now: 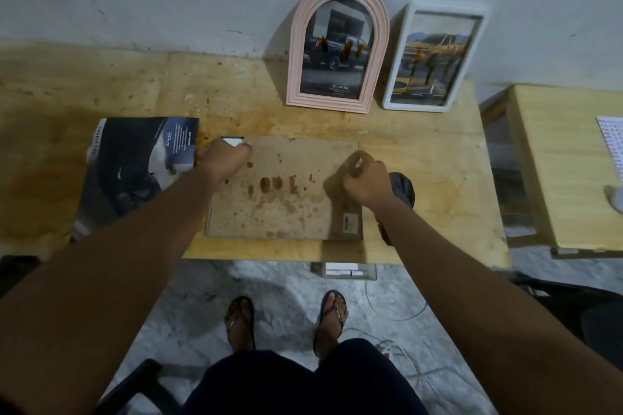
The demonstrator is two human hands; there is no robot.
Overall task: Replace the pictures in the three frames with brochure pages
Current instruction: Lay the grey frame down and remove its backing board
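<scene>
A frame lies face down on the wooden table (421,178), showing its stained brown backing board (286,192). My left hand (224,158) rests curled on the board's far left corner, where a bit of white frame edge shows. My right hand (364,178) is curled at the board's right side, fingertips pinched on something small and pale that I cannot identify. A dark car brochure (135,165) lies open to the left of the board. Against the wall lean a pink arched frame (337,47) and a white rectangular frame (435,57), each holding a car picture.
A dark rounded object (404,189) sits just right of my right hand. A second wooden table (556,162) with a white printed sheet (612,141) stands to the right. Cables and a white box lie on the floor below; dark chair parts show at both lower sides.
</scene>
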